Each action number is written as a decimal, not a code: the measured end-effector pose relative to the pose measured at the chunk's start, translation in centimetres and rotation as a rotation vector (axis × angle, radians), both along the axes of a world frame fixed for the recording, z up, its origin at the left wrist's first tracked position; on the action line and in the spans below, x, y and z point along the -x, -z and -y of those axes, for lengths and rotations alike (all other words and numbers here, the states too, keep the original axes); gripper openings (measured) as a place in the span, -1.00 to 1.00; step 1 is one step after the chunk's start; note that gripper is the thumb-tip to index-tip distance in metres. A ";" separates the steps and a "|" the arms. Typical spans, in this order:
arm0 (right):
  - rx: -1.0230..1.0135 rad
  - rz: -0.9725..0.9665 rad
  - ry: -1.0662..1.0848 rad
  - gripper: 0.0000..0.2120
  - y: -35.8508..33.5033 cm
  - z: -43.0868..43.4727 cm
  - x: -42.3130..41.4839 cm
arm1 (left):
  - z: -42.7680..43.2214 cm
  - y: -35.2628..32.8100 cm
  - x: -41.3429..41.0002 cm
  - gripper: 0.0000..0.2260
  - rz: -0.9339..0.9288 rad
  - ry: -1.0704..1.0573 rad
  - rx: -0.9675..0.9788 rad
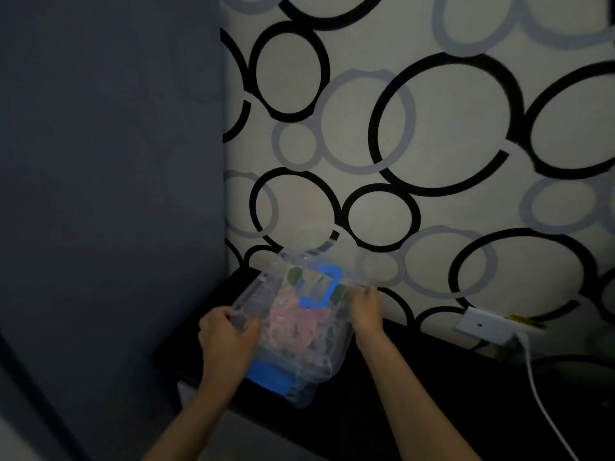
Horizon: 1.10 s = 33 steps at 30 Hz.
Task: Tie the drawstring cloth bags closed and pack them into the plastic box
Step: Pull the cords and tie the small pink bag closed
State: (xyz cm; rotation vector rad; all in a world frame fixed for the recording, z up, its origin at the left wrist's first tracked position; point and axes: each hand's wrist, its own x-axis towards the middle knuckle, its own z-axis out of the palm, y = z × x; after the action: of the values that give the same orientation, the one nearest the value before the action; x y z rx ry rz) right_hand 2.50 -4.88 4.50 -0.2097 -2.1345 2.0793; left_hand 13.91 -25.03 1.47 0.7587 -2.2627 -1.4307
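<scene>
A clear plastic box [293,327] with a blue handle [324,287] and a blue latch [269,375] sits tilted over a dark table, low in the head view. Pink and green cloth bags [296,319] show blurred through its lid. My left hand [226,337] grips the box's left side, fingers curled round the edge. My right hand [364,309] holds the right side near the top corner. The picture is dim and smeared by motion, so the drawstrings cannot be made out.
The dark table [382,394] runs along a wall papered with black and grey rings [432,128]. A white wall socket [482,326] with a white cable [545,410] sits at the right. A plain dark wall [109,194] fills the left.
</scene>
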 end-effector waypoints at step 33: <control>-0.944 0.199 -0.550 -0.29 -3.3 2.8 13.0 | -3.9 -0.6 -2.4 -0.67 0.239 0.066 -0.828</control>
State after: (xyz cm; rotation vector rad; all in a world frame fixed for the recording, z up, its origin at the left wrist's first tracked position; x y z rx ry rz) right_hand -10.47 -7.73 7.82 0.3334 -3.2836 0.9906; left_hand 16.26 -21.14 2.07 1.1331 -1.7996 -2.4575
